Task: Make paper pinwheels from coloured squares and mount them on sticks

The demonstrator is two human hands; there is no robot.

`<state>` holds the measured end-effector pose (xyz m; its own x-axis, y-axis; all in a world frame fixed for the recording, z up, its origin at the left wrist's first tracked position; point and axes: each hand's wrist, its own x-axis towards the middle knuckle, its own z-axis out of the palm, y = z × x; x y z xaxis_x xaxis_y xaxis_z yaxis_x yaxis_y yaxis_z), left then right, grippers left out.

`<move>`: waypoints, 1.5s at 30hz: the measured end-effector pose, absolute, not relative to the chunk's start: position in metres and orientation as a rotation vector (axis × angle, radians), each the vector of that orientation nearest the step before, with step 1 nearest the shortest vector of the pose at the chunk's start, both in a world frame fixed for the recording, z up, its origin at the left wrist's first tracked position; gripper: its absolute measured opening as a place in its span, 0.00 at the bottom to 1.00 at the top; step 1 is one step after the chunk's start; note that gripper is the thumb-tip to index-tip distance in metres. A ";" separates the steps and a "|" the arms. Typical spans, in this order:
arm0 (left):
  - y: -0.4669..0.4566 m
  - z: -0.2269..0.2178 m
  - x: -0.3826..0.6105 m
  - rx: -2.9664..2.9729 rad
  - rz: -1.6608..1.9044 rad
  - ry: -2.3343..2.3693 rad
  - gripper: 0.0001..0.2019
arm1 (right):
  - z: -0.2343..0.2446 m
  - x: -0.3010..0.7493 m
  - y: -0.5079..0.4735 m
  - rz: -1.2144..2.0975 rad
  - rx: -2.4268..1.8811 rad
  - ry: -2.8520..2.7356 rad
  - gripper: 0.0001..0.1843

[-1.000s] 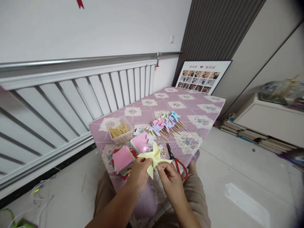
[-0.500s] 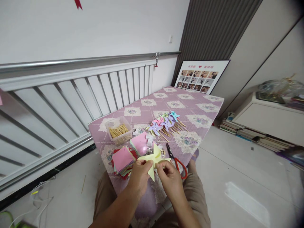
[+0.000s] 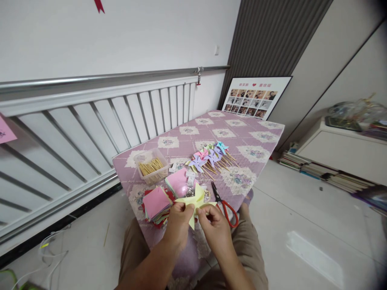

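Observation:
Both hands hold a pale yellow paper pinwheel shape [image 3: 196,200] over the near end of the purple quilted table [image 3: 242,141]. My left hand [image 3: 178,223] pinches its left side, fingers closed on the paper. From the right, my right hand [image 3: 215,229] pinches the paper's centre and lower flap. Directly beyond the hands lie a stack of coloured paper squares [image 3: 155,203], with a pink sheet on top, and red-handled scissors [image 3: 225,204].
A clear tub of wooden sticks [image 3: 151,166] stands at the table's left. Several finished pinwheels on sticks [image 3: 211,158] lie mid-table. A framed photo collage [image 3: 256,98] leans at the far end. Books [image 3: 326,175] are stacked on the floor to the right, by a white cabinet [image 3: 347,153].
The hands have drawn closer together and slightly nearer to me, folding the yellow paper's flaps inward. The view has shifted slightly.

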<state>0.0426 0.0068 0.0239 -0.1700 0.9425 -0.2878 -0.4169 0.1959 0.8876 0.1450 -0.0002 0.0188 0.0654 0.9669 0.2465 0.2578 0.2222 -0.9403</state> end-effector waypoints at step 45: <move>0.005 0.014 0.015 1.339 0.926 1.624 0.04 | 0.003 0.149 0.014 1.444 -1.277 -1.251 0.15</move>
